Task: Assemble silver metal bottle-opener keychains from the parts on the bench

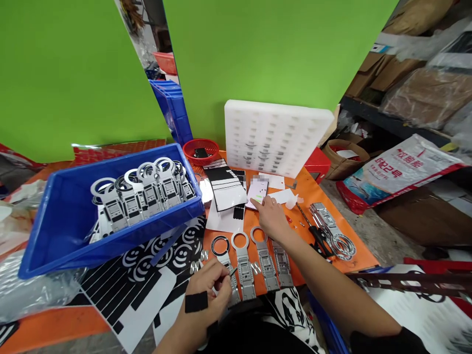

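Observation:
My right hand (273, 219) reaches over a phone (257, 189), its index finger stretched out onto the lit screen and the other fingers curled; it holds nothing. Low in the view, my left hand (208, 290) is closed in a pinch around a small dark strip (233, 271). Black patches stick to the back of this hand and near its thumb. Beside it lie several grey metal brackets with ring ends (243, 265) in a row. The leftmost bracket (221, 246) has a black ring on it and is partly hidden by my left hand.
A blue bin (110, 236) of ringed brackets stands at left, above black sticker sheets (147, 275). A white foam block (276, 137) and red basket (201, 151) are behind the phone. A screwdriver (317, 233) and stacked brackets (334, 231) lie right on the orange table (350, 265).

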`<act>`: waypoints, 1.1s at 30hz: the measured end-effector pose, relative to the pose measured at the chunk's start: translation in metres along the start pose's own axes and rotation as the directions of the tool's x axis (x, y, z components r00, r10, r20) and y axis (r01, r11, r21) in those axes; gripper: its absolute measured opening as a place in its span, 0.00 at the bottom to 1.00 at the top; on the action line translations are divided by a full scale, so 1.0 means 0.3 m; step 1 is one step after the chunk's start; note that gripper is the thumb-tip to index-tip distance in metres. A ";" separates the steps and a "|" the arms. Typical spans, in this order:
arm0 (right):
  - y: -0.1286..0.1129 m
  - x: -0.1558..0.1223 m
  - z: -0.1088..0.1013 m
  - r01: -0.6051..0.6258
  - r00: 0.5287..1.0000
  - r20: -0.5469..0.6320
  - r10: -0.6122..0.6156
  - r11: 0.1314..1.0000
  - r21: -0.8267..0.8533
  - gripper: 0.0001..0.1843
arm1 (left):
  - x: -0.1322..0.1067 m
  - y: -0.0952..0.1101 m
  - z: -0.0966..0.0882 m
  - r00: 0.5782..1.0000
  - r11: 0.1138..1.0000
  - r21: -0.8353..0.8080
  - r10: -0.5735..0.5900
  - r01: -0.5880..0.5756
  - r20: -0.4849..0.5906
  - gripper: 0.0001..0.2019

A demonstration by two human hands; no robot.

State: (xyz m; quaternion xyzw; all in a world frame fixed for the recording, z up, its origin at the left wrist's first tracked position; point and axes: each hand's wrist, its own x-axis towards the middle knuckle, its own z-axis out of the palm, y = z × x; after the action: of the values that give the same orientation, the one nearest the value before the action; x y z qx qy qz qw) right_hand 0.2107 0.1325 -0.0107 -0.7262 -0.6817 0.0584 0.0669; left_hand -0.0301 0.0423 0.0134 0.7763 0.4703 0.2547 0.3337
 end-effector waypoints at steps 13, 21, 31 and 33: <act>-0.081 -0.327 -0.104 0.017 0.996 0.040 -0.078 0.614 0.789 0.14 | -0.001 0.016 0.022 0.998 0.999 -0.030 -0.039 0.041 0.055 0.09; -0.147 -0.524 -0.047 -0.368 0.896 0.415 -0.160 0.256 0.894 0.21 | -0.068 0.041 0.072 0.943 0.951 0.061 0.290 -0.303 0.164 0.09; -0.166 -0.596 -0.015 -0.613 0.774 0.595 -0.216 -0.022 0.790 0.23 | -0.128 0.029 0.052 0.909 0.917 0.032 0.388 -0.397 0.154 0.10; -0.179 -0.602 -0.021 -0.586 0.789 0.576 -0.215 0.020 0.810 0.21 | -0.142 0.022 0.046 0.917 0.929 -0.002 0.367 -0.371 0.156 0.09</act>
State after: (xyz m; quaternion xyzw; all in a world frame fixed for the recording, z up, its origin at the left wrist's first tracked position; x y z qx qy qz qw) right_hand 0.1474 -0.0446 0.0038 -0.5074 -0.3206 0.7269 0.3337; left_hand -0.0347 -0.0021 0.0061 0.8729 0.2920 0.2456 0.3042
